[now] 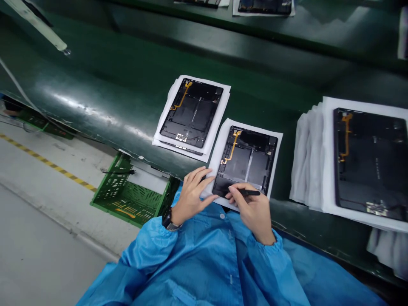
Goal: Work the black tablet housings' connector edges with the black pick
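One black tool [250, 192] in curled right hand [256, 209]

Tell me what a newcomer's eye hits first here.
A bright blue smock fills the bottom middle. Above it, the right hand holds a black pen-like tool at a dark opened device with an orange ribbon cable. Lower left, a green crate shows past the bench.
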`<state>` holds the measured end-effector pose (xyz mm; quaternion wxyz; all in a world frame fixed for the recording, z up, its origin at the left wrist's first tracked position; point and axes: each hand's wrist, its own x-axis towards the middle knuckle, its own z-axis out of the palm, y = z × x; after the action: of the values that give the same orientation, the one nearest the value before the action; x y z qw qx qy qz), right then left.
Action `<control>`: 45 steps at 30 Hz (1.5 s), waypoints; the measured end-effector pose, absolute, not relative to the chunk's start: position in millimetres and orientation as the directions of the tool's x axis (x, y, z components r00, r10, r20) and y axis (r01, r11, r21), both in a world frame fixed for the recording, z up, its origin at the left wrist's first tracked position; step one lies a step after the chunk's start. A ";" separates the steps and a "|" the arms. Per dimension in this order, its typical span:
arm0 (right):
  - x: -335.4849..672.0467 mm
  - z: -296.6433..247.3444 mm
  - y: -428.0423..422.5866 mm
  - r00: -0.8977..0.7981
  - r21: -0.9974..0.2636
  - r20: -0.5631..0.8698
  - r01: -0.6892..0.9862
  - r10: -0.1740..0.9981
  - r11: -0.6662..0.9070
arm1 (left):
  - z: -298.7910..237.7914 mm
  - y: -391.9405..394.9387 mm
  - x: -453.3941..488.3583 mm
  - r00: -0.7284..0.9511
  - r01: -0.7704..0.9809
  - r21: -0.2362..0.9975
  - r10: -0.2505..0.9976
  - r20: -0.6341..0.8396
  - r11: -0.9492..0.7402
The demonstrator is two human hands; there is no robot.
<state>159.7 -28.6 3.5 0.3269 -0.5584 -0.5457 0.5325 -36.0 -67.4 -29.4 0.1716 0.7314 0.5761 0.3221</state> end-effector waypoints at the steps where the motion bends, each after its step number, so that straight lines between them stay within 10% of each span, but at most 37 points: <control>1: 159.9 3.7 -28.7 -0.164 -0.947 -0.241 0.257 0.957 -0.195 | -29.4 -67.5 -36.0 0.130 0.733 0.621 0.954 0.270 -0.276; 45: 171.1 15.1 -15.5 -0.223 -0.927 -0.218 0.351 0.950 -0.130 | -24.7 -67.0 -36.6 0.128 0.739 0.628 0.966 0.225 -0.244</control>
<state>171.1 -15.5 15.1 0.2924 -0.5505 -0.5911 0.5119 -36.6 -67.0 -24.7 0.1864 0.7274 0.5858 0.3049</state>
